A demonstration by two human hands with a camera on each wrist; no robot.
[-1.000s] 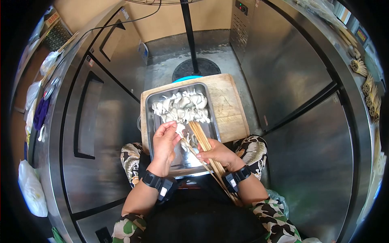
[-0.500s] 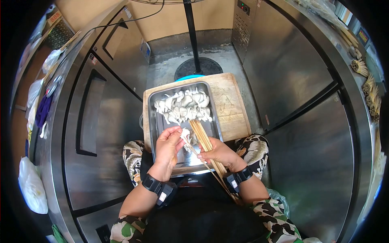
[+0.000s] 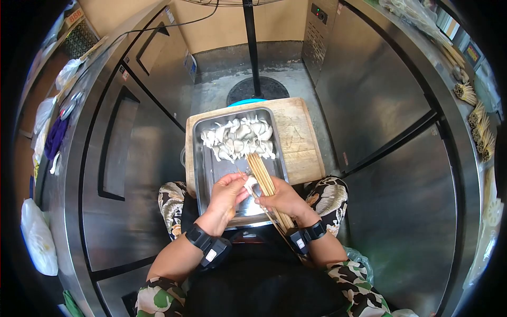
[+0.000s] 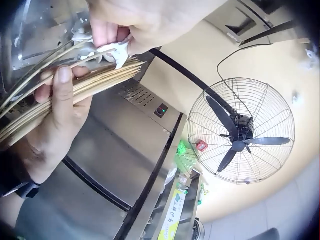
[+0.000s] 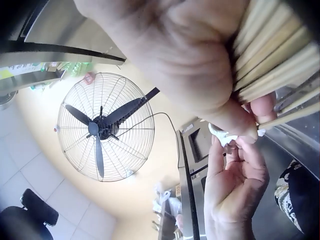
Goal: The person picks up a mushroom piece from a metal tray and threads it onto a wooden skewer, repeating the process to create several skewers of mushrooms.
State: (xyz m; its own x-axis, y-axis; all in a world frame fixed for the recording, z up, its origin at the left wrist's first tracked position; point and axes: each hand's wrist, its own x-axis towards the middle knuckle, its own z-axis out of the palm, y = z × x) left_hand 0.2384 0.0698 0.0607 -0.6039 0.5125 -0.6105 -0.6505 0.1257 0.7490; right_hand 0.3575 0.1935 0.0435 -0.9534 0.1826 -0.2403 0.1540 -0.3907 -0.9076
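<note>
Black wrist cameras [image 3: 210,249], camouflage trousers [image 3: 170,203] — black apron [image 3: 264,285]

Board: pale rectangular wooden cutting board [image 3: 303,142], bare along its right edge.
Under it: blue round rim [image 3: 245,101] showing past the board's far edge.
Fan: black pole [image 3: 252,47] on a round black base [image 3: 259,87], beyond the board's far edge; wire-caged head with black blades [image 4: 240,135].
Cabinets: stainless steel doors, left [image 3: 116,153] and right [image 3: 380,95].
Left table: white plastic bag [image 3: 38,238].
Right table: bundles of tan sticks [image 3: 483,132].

Commercial kitchen: stainless steel fridges [image 3: 132,137], steel tray [image 3: 203,164], pedestal fan [image 4: 242,131].
</note>
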